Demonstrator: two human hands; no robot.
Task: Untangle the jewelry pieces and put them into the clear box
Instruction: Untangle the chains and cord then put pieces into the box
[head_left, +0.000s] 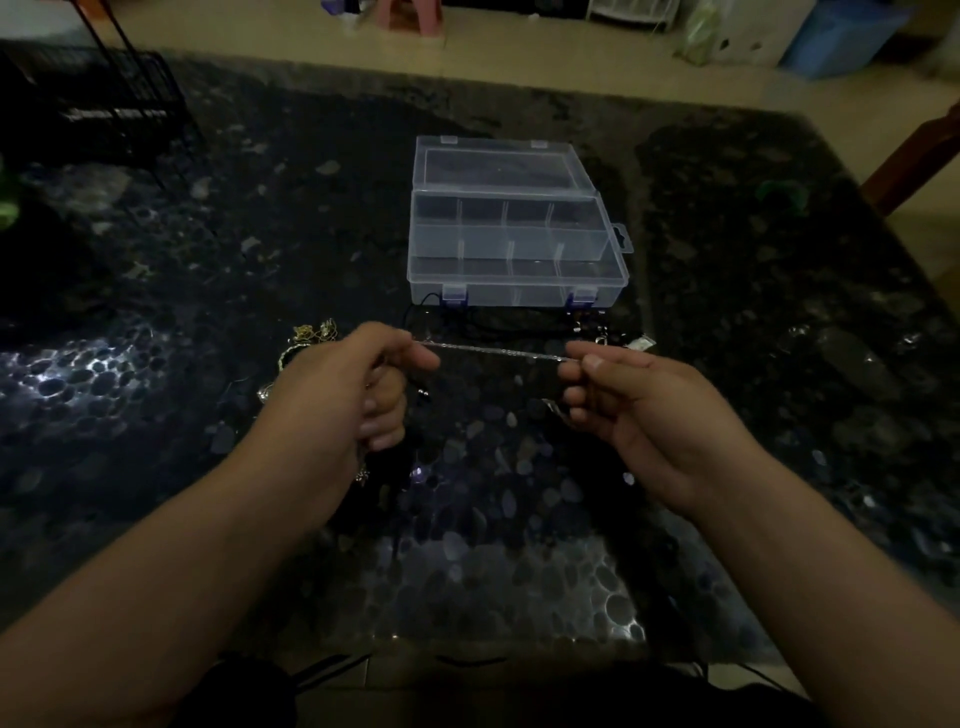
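Observation:
A thin silver chain is stretched taut between my two hands, a little above the dark table. My left hand pinches its left end with fingers curled; my right hand pinches the right end. The clear box stands open just beyond the chain, its lid laid back and its divided compartments showing no jewelry. Gold jewelry lies in a tangle behind my left hand. A dark cord with small metal pieces lies between the box's front edge and my right hand.
The table is dark, glossy and pebble-patterned, with bright reflections. A black wire rack stands at the back left. A wooden chair is at the right edge. Small beads lie near my left wrist.

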